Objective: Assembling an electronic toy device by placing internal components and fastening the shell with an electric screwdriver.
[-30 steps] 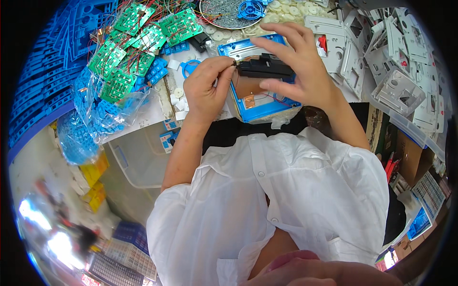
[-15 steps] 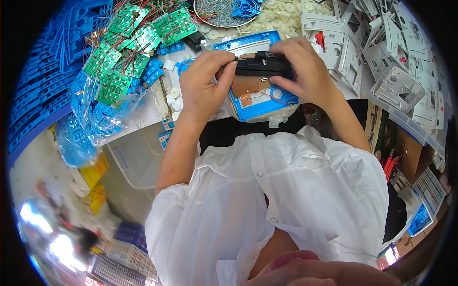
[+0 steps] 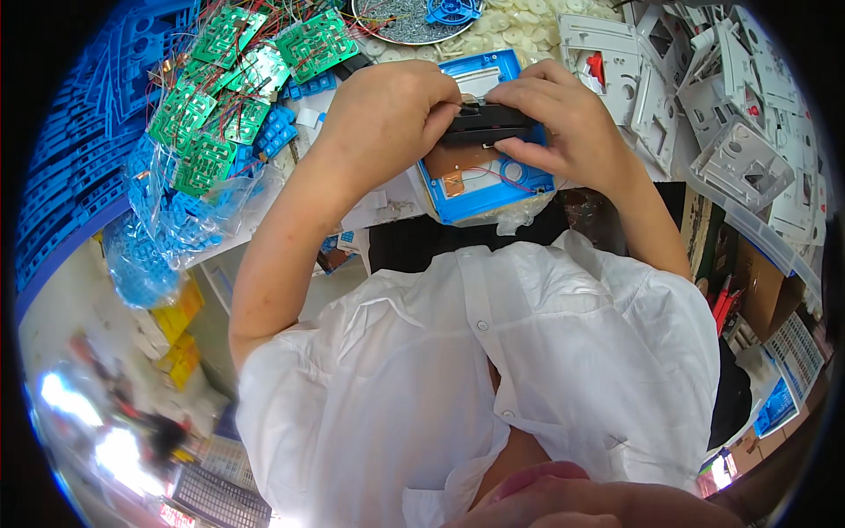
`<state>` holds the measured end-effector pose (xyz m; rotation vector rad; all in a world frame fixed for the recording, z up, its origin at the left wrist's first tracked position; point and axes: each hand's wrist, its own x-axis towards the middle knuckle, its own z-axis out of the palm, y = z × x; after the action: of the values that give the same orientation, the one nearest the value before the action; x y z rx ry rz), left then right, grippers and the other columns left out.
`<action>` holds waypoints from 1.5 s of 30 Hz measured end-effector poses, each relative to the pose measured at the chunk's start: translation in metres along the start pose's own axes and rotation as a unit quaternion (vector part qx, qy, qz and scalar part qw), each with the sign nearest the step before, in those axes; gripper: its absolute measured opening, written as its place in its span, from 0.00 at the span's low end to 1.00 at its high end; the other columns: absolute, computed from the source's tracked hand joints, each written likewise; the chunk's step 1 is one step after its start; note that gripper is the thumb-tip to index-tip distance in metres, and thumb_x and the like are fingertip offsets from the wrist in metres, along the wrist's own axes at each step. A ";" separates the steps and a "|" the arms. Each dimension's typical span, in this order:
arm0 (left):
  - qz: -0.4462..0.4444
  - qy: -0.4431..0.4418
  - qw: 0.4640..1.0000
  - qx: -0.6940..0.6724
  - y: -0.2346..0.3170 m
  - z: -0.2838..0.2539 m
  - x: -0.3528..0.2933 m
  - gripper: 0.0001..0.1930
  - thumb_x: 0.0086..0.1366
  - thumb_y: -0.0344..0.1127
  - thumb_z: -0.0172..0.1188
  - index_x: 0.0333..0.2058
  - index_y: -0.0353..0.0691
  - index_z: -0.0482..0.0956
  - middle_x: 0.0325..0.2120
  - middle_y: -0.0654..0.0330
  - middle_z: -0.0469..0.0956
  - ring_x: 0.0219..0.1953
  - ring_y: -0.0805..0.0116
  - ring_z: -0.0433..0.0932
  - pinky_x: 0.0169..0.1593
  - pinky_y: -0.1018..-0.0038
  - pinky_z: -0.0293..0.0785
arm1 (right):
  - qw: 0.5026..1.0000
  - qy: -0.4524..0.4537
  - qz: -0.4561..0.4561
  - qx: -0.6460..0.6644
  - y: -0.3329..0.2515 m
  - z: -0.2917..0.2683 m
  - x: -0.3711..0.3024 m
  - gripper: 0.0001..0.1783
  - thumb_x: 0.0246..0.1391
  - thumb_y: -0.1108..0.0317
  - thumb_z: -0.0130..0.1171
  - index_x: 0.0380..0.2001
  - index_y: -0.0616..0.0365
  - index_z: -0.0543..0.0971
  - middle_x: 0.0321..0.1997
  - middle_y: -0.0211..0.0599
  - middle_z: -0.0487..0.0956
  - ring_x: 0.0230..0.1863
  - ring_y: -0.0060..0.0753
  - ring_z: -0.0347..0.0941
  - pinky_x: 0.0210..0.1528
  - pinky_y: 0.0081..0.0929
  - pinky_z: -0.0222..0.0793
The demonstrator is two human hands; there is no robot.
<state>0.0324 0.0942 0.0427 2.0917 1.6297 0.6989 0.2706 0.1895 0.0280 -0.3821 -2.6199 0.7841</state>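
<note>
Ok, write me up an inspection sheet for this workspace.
Surface: white table, largely covered.
Work pieces: black part held over an open blue casing; contact between them cannot be told.
Clutter: green circuit boards in a heap, blue panels at far left, cream discs behind the casing, white panels at right.
Hands: left hand pinches at the black part's left end; right hand grips its right end.
Cables: thin wires in the casing, more among the boards.
Surroundings: yellow boxes lower left, brown cardboard box at right.
</note>
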 end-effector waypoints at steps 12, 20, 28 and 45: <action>0.018 -0.056 0.998 0.031 -0.001 -0.006 0.005 0.04 0.57 0.32 0.65 0.29 0.39 0.84 0.26 0.54 0.80 0.31 0.50 0.81 0.36 0.59 0.76 | 0.999 -0.029 0.004 0.041 -0.003 0.000 0.005 0.27 0.45 0.68 0.72 0.52 0.52 0.81 0.46 0.38 0.79 0.48 0.48 0.74 0.49 0.40 0.73; 0.042 -0.114 0.991 0.049 -0.006 -0.009 0.008 0.03 0.58 0.30 0.64 0.30 0.39 0.84 0.27 0.54 0.80 0.32 0.50 0.81 0.36 0.59 0.76 | 0.996 -0.086 -0.007 0.020 -0.006 -0.005 0.013 0.28 0.47 0.70 0.70 0.54 0.48 0.79 0.47 0.35 0.77 0.48 0.46 0.72 0.47 0.39 0.73; 0.044 -0.114 0.990 0.074 0.002 -0.011 0.002 0.03 0.60 0.30 0.63 0.28 0.39 0.83 0.28 0.55 0.79 0.33 0.51 0.81 0.37 0.58 0.77 | 0.992 -0.125 -0.033 0.002 -0.006 -0.009 0.024 0.26 0.48 0.67 0.68 0.53 0.48 0.77 0.46 0.35 0.74 0.48 0.45 0.71 0.46 0.39 0.73; -0.118 -0.197 0.967 -0.107 -0.016 -0.006 0.020 0.06 0.59 0.31 0.66 0.31 0.32 0.85 0.25 0.50 0.83 0.27 0.59 0.82 0.34 0.66 0.76 | 0.988 -0.149 -0.027 0.000 -0.005 -0.011 0.026 0.26 0.47 0.69 0.69 0.52 0.49 0.77 0.45 0.35 0.74 0.48 0.45 0.71 0.48 0.39 0.72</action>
<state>0.0206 0.1173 0.0407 1.7142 1.4709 0.3354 0.2514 0.1998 0.0461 -0.2041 -2.8911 0.8826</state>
